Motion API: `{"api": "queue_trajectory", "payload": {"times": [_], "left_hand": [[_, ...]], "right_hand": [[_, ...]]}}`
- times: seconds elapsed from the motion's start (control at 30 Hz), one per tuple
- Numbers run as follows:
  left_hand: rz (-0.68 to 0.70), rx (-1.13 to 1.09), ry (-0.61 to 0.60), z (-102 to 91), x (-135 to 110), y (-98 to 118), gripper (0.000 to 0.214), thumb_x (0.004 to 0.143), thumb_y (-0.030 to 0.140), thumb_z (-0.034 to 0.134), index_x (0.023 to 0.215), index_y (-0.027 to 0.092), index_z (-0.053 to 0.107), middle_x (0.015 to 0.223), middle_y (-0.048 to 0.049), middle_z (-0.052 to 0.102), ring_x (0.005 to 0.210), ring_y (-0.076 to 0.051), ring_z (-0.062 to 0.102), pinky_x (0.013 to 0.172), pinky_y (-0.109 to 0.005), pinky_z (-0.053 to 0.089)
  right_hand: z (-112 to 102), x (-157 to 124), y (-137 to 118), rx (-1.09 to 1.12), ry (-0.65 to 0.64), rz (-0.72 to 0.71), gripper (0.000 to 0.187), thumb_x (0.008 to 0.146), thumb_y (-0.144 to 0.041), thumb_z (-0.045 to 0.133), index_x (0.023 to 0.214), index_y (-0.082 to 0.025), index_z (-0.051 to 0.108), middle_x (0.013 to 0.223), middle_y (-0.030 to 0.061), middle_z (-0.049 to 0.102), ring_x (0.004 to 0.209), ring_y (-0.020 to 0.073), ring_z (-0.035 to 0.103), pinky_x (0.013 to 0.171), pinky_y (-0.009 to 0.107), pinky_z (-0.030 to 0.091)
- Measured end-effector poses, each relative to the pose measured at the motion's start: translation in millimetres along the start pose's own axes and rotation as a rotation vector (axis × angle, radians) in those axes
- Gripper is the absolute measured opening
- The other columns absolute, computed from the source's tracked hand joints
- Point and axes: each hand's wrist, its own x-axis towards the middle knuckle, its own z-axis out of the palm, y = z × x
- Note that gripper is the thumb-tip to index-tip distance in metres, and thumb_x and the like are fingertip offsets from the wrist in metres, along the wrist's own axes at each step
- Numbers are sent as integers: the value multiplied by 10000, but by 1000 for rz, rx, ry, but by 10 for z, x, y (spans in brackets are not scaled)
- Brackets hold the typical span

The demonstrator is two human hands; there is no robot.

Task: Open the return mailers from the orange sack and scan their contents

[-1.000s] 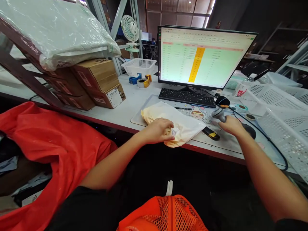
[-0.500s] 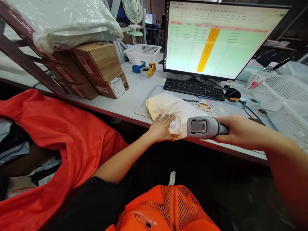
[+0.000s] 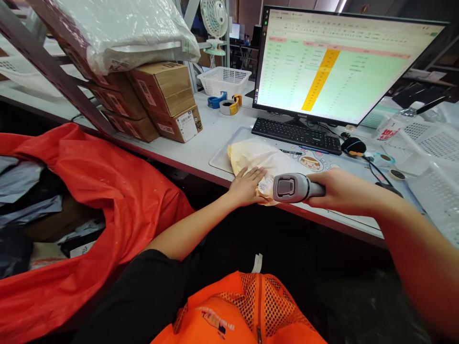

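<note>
With our left hand we press flat on the pale yellow bag, the fingers a little apart and not closed around it. The bag lies on the desk mat, at the front edge of the desk, before the keyboard. Just beside our fingertips we see a white label on it. Our right hand is clamped around the handle of the grey scanner, whose head covers part of the bag; whether they touch, we cannot tell
</note>
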Motion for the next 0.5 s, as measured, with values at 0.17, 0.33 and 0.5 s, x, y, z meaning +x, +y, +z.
{"api": "queue_trajectory", "payload": {"times": [0.17,0.33,0.5], "left_hand": [[-60,39,22,17,58,9,1213,727,674,864,1691,178,320,1775,-148,230,1655,-374,156,1345,-568,-26],[-120,-71,380,-63,-320,58,849,778,693,809,1383,123,639,1551,-215,552,1506,-408,412,1263,-532,291],[-621,-437,396,42,-631,217,567,979,708,509,708,222,619,732,-65,686,734,-245,647,718,-348,440]], "right_hand": [[-35,76,-58,-55,-12,14,157,781,-388,681,739,-238,661,706,-8,698,596,156,551,555,290,341],[-43,-8,38,-30,28,18,150,792,-379,696,850,-243,723,759,-10,724,663,175,601,593,284,378],[160,49,150,129,152,23,210,826,-419,714,941,-248,756,850,-7,766,768,205,679,675,290,478]]}}
